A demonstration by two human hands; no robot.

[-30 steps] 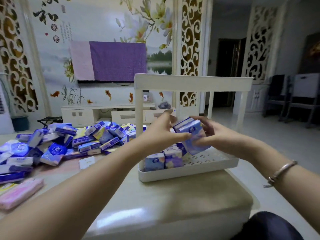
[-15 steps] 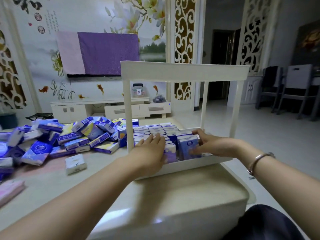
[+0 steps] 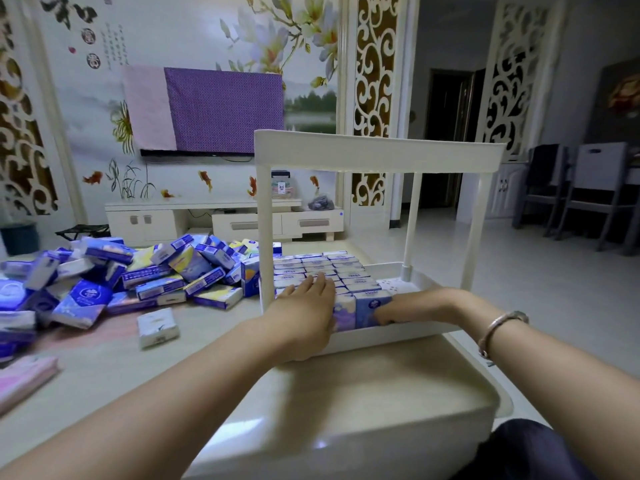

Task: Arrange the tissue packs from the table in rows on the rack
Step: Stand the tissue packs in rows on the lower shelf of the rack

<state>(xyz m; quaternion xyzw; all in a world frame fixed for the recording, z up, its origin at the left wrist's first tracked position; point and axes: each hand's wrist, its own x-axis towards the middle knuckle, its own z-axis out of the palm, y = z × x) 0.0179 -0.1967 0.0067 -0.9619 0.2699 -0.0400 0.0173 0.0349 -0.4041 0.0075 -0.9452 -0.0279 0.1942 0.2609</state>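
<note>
A white two-tier rack (image 3: pixel 381 148) stands on the table, and several rows of tissue packs (image 3: pixel 323 268) stand upright in its lower tray (image 3: pixel 398 336). My left hand (image 3: pixel 304 306) lies flat, fingers straight, on the packs at the tray's front left. My right hand (image 3: pixel 407 306) holds a blue tissue pack (image 3: pixel 367 306) standing in the front row, fingers bent round its front and right side. A strip of bare perforated tray floor (image 3: pixel 394 285) shows to the right of the rows. The rack's top shelf looks bare from below.
A loose pile of blue, white and yellow tissue packs (image 3: pixel 156 271) covers the table's left side. One white pack (image 3: pixel 157 327) lies alone nearer me; a pink pack (image 3: pixel 24 379) sits at the left edge. The table's near edge (image 3: pixel 346 420) is just below my arms.
Both hands came down from above the tray. The blue pack went from mid-air into the front row. My left hand flattened onto the packs.
</note>
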